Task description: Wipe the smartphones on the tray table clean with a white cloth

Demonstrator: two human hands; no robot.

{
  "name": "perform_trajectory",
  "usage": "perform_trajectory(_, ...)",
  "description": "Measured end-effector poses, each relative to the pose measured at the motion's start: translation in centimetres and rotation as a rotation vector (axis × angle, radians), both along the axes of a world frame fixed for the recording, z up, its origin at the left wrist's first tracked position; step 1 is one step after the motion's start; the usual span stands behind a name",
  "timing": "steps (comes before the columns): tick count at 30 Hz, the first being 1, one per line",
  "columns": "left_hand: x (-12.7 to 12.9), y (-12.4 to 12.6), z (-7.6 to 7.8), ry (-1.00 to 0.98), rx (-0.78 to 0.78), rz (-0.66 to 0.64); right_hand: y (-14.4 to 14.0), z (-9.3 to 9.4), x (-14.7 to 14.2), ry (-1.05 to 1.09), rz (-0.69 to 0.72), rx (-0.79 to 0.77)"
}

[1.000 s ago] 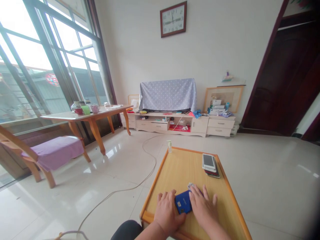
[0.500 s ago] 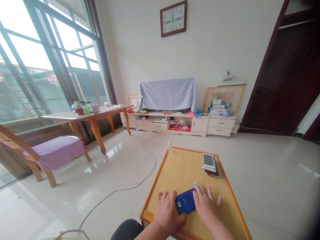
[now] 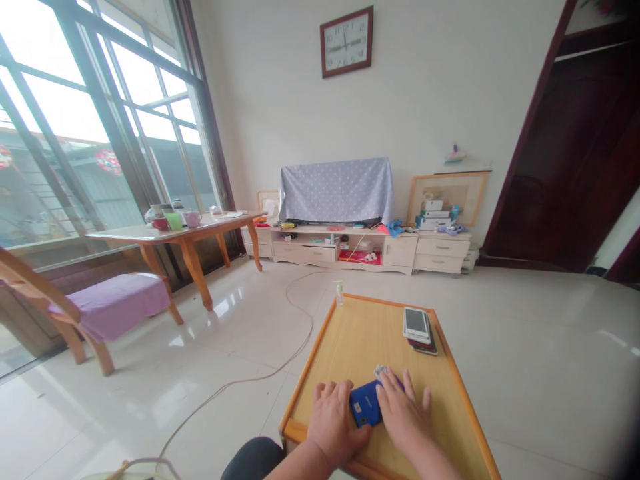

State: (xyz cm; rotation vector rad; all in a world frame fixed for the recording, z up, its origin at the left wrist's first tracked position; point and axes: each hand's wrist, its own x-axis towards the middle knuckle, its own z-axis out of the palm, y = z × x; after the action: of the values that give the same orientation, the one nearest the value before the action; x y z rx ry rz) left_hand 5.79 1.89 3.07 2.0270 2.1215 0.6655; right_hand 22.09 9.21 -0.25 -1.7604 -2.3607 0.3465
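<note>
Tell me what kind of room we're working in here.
Most likely a home living room: a wall clock, a low media cabinet with a cloth-covered screen, and a dining table by the big window.

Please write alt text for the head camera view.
Both hands press on a blue phone on a small wooden table: left hand, right hand. Stacked phones lie farther back.

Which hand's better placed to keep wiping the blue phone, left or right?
Right, probably. The right hand lies over the blue phone with a small wipe at its fingertips; the left hand braces the phone's near-left edge on the small table.
</note>
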Motion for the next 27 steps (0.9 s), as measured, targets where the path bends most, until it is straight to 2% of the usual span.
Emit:
perform_trajectory(3,0.1,0.0,0.0,0.012,0.003,-0.025,-1.7,-0.2,-1.4,0.050,0.224,-0.028)
perform_trajectory(5,0.2,0.0,0.1,0.025,0.000,-0.036,-2.2,-0.1,-1.6,0.070,0.294,-0.029)
perform_trajectory(6,0.3,0.1,0.1,0.032,-0.007,-0.033,-2.0,-0.1,-1.4,0.067,0.267,-0.023)
perform_trajectory(11,0.3,0.0,0.3,0.059,-0.036,0.005,0.9,0.0,1.5,-0.016,-0.098,0.033)
perform_trajectory(13,0.3,0.0,0.4,0.063,-0.030,0.006,0.5,-0.2,1.5,-0.034,-0.084,0.034)
perform_trajectory(17,0.3,0.0,0.5,0.056,-0.021,-0.020,-2.8,-0.6,0.0,0.012,0.191,0.009)
perform_trajectory(19,0.3,-0.1,0.5,0.051,-0.020,-0.030,-3.6,-0.6,0.1,0.042,0.275,0.013)
perform_trajectory(21,0.3,-0.1,0.4,0.048,-0.014,-0.022,-3.1,-0.6,1.2,0.036,0.211,0.023)
perform_trajectory(24,0.2,-0.2,0.3,0.044,-0.010,-0.008,-1.6,-0.5,3.3,-0.020,-0.005,0.045)
perform_trajectory(25,0.2,-0.2,0.3,0.042,-0.012,-0.008,-1.4,-0.6,3.7,-0.035,-0.042,0.054)
perform_trajectory(27,0.2,-0.2,0.3,0.034,-0.017,-0.011,-1.9,-0.7,3.6,-0.044,-0.029,0.060)
